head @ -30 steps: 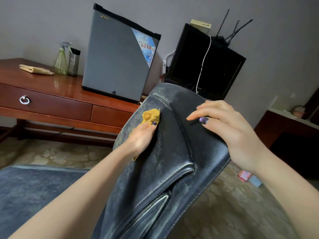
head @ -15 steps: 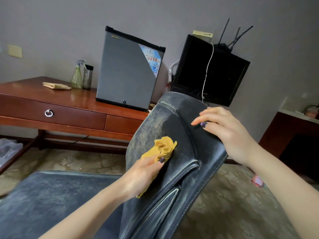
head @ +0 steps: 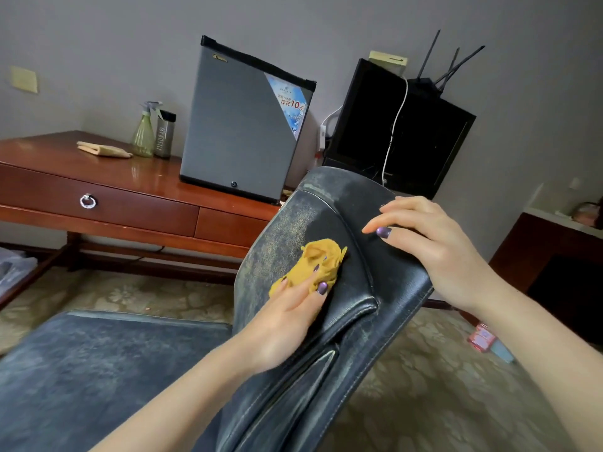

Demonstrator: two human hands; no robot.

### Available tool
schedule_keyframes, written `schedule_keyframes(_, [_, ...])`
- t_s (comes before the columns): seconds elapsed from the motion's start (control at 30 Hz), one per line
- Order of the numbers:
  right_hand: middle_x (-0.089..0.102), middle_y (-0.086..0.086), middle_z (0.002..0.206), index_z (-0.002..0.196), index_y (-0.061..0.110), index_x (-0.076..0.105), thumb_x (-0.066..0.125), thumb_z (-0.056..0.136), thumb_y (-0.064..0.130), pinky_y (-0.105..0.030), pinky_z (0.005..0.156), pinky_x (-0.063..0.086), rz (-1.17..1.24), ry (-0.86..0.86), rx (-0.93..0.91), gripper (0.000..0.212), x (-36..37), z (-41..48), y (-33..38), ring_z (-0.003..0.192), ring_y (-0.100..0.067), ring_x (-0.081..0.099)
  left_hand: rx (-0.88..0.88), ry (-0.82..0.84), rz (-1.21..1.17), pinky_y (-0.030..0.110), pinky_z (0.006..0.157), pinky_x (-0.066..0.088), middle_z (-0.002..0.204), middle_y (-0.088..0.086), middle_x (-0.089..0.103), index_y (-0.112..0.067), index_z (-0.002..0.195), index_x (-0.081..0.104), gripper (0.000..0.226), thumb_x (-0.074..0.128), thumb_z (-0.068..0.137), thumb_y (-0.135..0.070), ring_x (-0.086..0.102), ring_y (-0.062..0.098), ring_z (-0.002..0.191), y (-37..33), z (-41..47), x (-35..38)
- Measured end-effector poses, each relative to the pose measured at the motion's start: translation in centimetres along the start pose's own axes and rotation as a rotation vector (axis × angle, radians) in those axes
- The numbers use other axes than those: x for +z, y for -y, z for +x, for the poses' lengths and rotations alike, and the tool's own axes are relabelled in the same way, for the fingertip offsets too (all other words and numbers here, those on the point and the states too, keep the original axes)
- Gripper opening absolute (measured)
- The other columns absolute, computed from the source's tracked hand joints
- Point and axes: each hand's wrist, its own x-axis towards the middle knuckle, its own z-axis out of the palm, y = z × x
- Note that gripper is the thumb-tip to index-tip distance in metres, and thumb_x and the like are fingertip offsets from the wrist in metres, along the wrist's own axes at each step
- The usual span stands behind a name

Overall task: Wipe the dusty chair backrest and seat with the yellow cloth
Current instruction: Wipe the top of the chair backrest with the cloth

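Backrest (head: 329, 203) looks approx. half done: a dark clean band runs thru its middle, w/ grey dust left on the L side, top edge & lower panels. Yellow cloth (head: 321, 264) sits bunched mid-backrest, pinched by L hand (head: 287, 321), fingers curled on it. R hand (head: 434, 246) rests on the R edge, fingers loosely straight, gripping nothing. Seat (head: 98, 370) is dusty, not yet wiped.

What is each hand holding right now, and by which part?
Left hand grips the bunched yellow cloth by its lower end, pressing it against the backrest. Right hand holds nothing; it rests open on the backrest's upper edge.
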Motion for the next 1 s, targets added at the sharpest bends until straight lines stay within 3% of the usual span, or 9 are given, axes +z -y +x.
schedule_keyframes(0.1, [0.053,0.01,0.115,0.084,0.035,0.069,0.047,0.074,0.04,0.003,0.09,0.017,-0.07,0.01,-0.013,0.025,-0.1,0.0,-0.1,0.121,-0.002,0.036,-0.042,-0.1,0.005,0.033,0.118,0.012,0.115,-0.044,0.039,-0.043,0.116,0.052,0.034,0.029,0.091,-0.046,0.033,-0.002,0.123,0.4,3.2,0.0])
schedule_keyframes(0.23, [0.051,0.013,0.115,0.083,0.036,0.069,0.046,0.075,0.041,0.004,0.09,0.015,-0.114,0.016,-0.023,0.024,-0.1,0.1,-0.2,0.118,0.001,0.035,-0.14,-0.205,0.06,0.022,0.111,0.016,0.138,-0.019,0.037,-0.021,0.14,0.044,0.039,0.033,0.103,-0.029,0.032,0.012,0.137,2.1,6.5,-0.3])
schedule_keyframes(0.33, [0.05,0.015,0.115,0.085,0.035,0.069,0.046,0.076,0.042,0.003,0.091,0.017,-0.108,0.019,-0.029,0.026,-0.2,0.2,-0.3,0.119,0.003,0.034,-0.242,-0.218,0.087,0.03,0.113,0.022,0.144,-0.004,0.043,-0.021,0.14,0.043,0.04,0.03,0.103,-0.03,0.036,0.018,0.135,2.7,8.0,-0.9])
schedule_keyframes(0.5, [0.051,0.018,0.114,0.088,0.032,0.071,0.045,0.077,0.039,0.005,0.087,0.017,-0.085,0.028,-0.031,0.029,-0.2,0.3,-0.5,0.121,0.007,0.033,-0.359,-0.247,0.095,0.027,0.098,0.031,0.131,0.006,0.054,-0.012,0.124,0.054,0.035,0.029,0.104,-0.026,0.046,0.024,0.122,3.4,9.4,-1.6])
schedule_keyframes(0.63, [0.052,0.016,0.114,0.09,0.033,0.071,0.045,0.079,0.039,0.004,0.089,0.018,-0.051,0.021,-0.025,0.029,-0.3,0.5,-0.8,0.122,0.005,0.035,-0.451,-0.254,0.055,0.023,0.079,0.029,0.108,0.004,0.056,-0.015,0.105,0.057,0.03,0.03,0.103,-0.029,0.049,0.021,0.1,2.8,9.2,-1.9])
schedule_keyframes(0.77, [0.052,0.014,0.115,0.09,0.032,0.071,0.044,0.078,0.037,0.002,0.09,0.02,-0.007,0.017,-0.011,0.03,-0.3,0.5,-0.9,0.122,0.002,0.036,-0.456,-0.278,0.047,0.028,0.08,0.032,0.097,0.0,0.056,-0.013,0.1,0.061,0.033,0.033,0.102,-0.03,0.047,0.02,0.096,2.5,7.2,-1.5])
schedule_keyframes(0.9, [0.053,0.011,0.116,0.088,0.032,0.071,0.043,0.077,0.037,0.003,0.089,0.019,-0.009,0.02,0.005,0.03,-0.2,0.6,-0.6,0.121,0.0,0.037,-0.381,-0.263,-0.018,0.02,0.097,0.03,0.134,0.006,0.053,-0.017,0.132,0.054,0.036,0.036,0.102,-0.026,0.042,0.017,0.127,1.2,3.6,-1.0])
schedule_keyframes(0.97, [0.052,0.01,0.116,0.087,0.033,0.07,0.044,0.076,0.037,0.003,0.09,0.019,-0.002,0.017,0.012,0.029,-0.1,0.5,-0.4,0.121,-0.001,0.037,-0.347,-0.24,-0.094,0.008,0.095,0.021,0.135,0.009,0.048,-0.014,0.133,0.052,0.035,0.037,0.102,-0.019,0.038,0.002,0.114,0.4,2.1,-0.8])
schedule_keyframes(1.0, [0.052,0.01,0.116,0.086,0.034,0.07,0.044,0.075,0.036,0.0,0.093,0.02,0.006,0.014,0.016,0.028,-0.1,0.5,-0.3,0.121,-0.002,0.036,-0.337,-0.228,-0.129,0.009,0.097,0.02,0.134,0.005,0.049,-0.017,0.133,0.05,0.035,0.036,0.102,-0.016,0.041,-0.003,0.103,-0.1,1.5,-0.8])
